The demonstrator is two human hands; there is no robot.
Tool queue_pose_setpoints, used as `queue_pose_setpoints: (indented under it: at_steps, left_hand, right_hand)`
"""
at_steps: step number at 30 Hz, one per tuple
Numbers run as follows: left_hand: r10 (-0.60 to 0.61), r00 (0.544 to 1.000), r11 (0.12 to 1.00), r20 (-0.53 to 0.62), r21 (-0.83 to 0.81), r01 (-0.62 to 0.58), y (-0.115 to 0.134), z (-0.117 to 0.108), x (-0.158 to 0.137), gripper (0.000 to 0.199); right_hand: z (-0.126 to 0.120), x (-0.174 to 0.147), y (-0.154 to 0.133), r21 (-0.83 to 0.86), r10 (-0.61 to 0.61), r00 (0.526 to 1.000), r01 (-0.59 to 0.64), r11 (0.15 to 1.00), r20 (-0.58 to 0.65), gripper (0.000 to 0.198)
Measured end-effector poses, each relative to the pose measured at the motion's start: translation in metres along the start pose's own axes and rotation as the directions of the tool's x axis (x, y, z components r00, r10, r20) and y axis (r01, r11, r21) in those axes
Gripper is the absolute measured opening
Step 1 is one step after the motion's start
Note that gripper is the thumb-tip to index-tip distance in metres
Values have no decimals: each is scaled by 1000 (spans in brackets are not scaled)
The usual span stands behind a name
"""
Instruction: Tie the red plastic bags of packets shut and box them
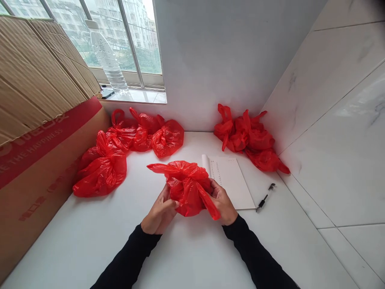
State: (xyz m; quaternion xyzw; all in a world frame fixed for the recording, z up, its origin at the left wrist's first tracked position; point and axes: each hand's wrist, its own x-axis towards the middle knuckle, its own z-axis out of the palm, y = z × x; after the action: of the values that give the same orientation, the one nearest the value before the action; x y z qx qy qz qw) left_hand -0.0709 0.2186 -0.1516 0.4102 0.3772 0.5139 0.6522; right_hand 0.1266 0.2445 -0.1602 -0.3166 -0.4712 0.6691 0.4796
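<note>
Between my two hands is a knotted red plastic bag [188, 188], its handle ends sticking out to the left and to the lower right. My left hand [162, 210] grips its left side, thumb on the front. On the right side my right hand [221, 202] is closed round it, with its fingers partly behind the plastic. What the bag contains is hidden. Just behind my right hand lies an open notebook [233, 182] with handwritten lines on its page. A black and clear pen [264, 198] rests to the right of the notebook.
Several tied red bags [102, 168] stand at the left and back left; more red bags [248, 136] are heaped in the back right corner. A large cardboard box [45, 188] borders the left side. On the windowsill, a water bottle [110, 60] leans. Tiled wall [339, 120] bounds the right.
</note>
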Motion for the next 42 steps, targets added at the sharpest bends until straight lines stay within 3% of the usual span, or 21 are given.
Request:
queue_pose_setpoints:
  at_steps: [7, 16, 23, 28, 33, 38, 42]
  left_hand:
    - [92, 996, 987, -17, 135, -89, -6, 3, 1, 56]
    - [159, 985, 972, -71, 188, -144, -6, 7, 2, 59]
    - [136, 979, 980, -154, 168, -109, -9, -1, 4, 54]
    - [85, 977, 991, -194, 120, -62, -12, -4, 5, 54]
    - [9, 995, 999, -102, 39, -5, -1, 7, 0, 64]
    - [66, 996, 997, -62, 54, -62, 3, 12, -1, 84]
    - [62, 993, 997, -105, 59, -56, 0, 8, 1, 74]
  right_hand:
    - [-1, 0, 1, 27, 16, 1000, -16, 1000, -7, 47]
    - [4, -3, 0, -1, 23, 999, -23, 1000, -43, 41]
    - [8, -3, -5, 4, 17, 997, -17, 1000, 70, 59]
    - [8, -2, 0, 41, 2, 999, -4, 999, 50, 54]
    - [5, -1, -1, 67, -42, 999, 43, 997, -6, 47]
    - [2, -1, 0, 94, -11, 1000, 10, 996, 4, 52]
    - [0, 0, 4, 88, -40, 998, 35, 995, 56, 58]
